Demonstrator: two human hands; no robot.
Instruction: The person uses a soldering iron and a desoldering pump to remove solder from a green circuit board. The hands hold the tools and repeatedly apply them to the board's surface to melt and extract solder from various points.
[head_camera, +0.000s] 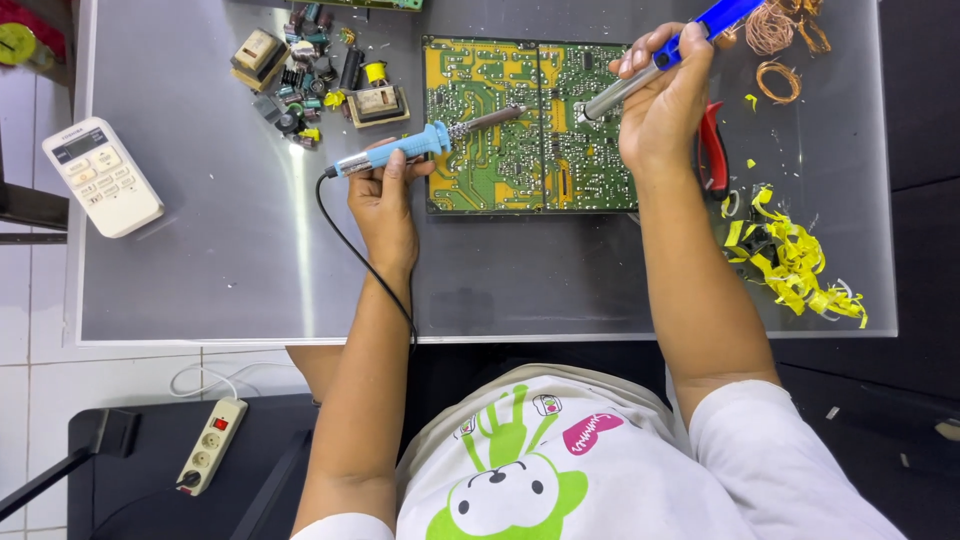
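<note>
Nearest, at the lower left on the floor, lies a white power strip with a red switch (211, 445). Above it the grey glass-topped table (230, 270) carries everything else. A black cord (365, 262) runs up along the left forearm to the light-blue-handled soldering iron (400, 150), which the left hand (385, 195) holds with fingers wrapped and pressed around the handle; its metal tip lies across the green and yellow printed circuit board (530, 125), which sits flat at the middle of the table. To the right, a heap of torn yellow tape scraps (790, 260) lies near the table's edge, and red-handled pliers (712, 150) rest just beside the right wrist. The right hand (665, 105) is closed tightly around a blue-handled desoldering pump (665, 55), its metal nose touching the board's far right part. At far left lies a white remote control (102, 176); farther back, a pile of small removed electronic components (315, 70); at far right, coils of copper wire (780, 40).
</note>
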